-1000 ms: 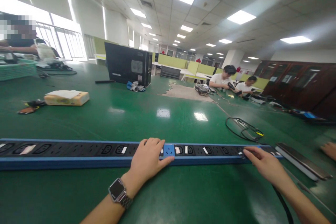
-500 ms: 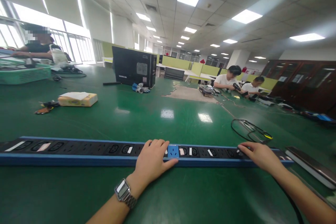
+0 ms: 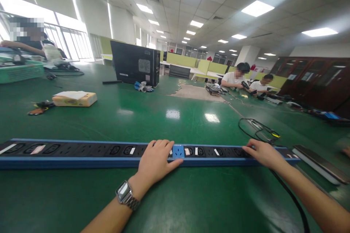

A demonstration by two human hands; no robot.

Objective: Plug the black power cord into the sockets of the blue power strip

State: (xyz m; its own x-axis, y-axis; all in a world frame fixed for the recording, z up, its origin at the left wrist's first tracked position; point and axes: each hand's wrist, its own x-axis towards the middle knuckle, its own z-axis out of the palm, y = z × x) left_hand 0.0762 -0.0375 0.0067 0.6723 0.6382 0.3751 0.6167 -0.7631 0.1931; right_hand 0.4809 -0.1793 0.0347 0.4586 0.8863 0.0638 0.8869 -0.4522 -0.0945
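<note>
A long blue-and-black power strip (image 3: pixel 90 150) lies across the table in front of me, with a row of sockets and one blue socket. My left hand (image 3: pixel 155 158), a watch on its wrist, grips the strip's middle, fingers over the top and thumb by the near edge. Toward the strip's right end, my right hand (image 3: pixel 264 153) is closed on a plug at the sockets. The hand hides the plug, so I cannot tell whether it sits in a socket. A black cable (image 3: pixel 294 193) runs from under that hand toward me.
Behind my right hand lies a coiled cable (image 3: pixel 257 129); a dark flat-topped bar (image 3: pixel 317 162) is beside the strip's end. Farther back are a tissue pack (image 3: pixel 75 99), a computer case (image 3: pixel 133 62), gloves (image 3: pixel 144 86) and a green basket (image 3: pixel 22 72). Several people sit around the table.
My right hand has turned slightly over the sockets, and the plug's pale prongs, visible before, are now out of sight. My left hand keeps its place on the strip. The view has shifted slightly.
</note>
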